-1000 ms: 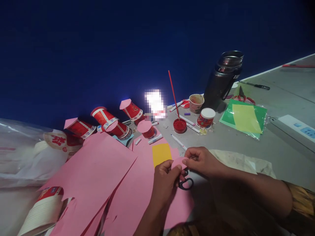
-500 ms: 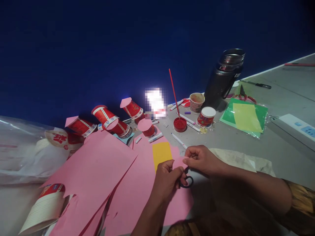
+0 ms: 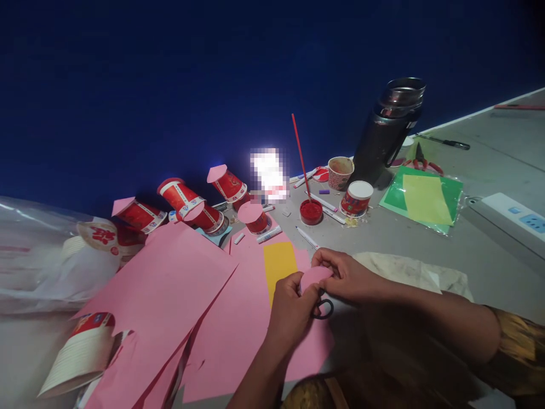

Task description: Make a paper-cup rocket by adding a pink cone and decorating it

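A small rounded piece of pink paper (image 3: 314, 277) is pinched between my two hands, just in front of a yellow paper rectangle (image 3: 279, 267). My left hand (image 3: 293, 301) grips its near left edge, thumb on top. Closed on its right edge is my right hand (image 3: 338, 275). The black handle loop of scissors (image 3: 324, 309) sticks out beneath my fingers; the blades are hidden. Large pink paper sheets (image 3: 238, 324) lie under and left of my hands.
Red paper cups (image 3: 181, 197) with pink tops stand behind the sheets. Farther right are a red paint dish (image 3: 311, 212) with a stick, markers (image 3: 306, 237), a dark flask (image 3: 385, 133), green paper (image 3: 426, 199) and a white power strip (image 3: 517, 218). A plastic bag (image 3: 38, 255) lies left.
The pink piece has turned in my hands and now shows a wider rounded face. My right hand has moved slightly left, closer to my left hand.
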Demonstrator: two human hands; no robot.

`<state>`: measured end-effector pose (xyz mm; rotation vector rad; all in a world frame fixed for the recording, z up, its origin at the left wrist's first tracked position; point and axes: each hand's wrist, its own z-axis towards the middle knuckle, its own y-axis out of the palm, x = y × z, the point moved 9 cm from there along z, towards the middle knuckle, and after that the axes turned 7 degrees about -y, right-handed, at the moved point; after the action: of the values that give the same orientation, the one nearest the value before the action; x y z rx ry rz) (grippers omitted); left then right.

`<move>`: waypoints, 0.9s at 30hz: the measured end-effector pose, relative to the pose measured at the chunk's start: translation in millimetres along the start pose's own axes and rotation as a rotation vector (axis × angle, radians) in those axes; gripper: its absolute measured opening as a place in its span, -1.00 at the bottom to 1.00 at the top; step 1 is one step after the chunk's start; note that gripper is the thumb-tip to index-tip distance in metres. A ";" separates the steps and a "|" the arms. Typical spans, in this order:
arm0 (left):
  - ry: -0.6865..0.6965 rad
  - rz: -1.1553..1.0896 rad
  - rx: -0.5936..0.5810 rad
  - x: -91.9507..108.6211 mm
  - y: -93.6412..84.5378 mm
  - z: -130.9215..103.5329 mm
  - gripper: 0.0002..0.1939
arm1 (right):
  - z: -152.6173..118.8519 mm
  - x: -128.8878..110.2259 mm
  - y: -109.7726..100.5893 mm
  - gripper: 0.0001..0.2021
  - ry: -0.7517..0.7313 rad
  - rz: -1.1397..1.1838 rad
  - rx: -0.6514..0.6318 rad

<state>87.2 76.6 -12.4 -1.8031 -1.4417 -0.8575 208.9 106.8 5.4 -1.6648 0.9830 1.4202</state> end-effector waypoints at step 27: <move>0.096 0.294 0.065 13.3 -0.9 -9.4 -0.87 | -2.6 -10.0 -0.8 -0.42 -0.109 -0.356 -0.188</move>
<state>87.8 76.3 3.9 -1.8405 -1.0970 -0.7259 209.8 105.8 15.7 -1.7704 0.4732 1.3733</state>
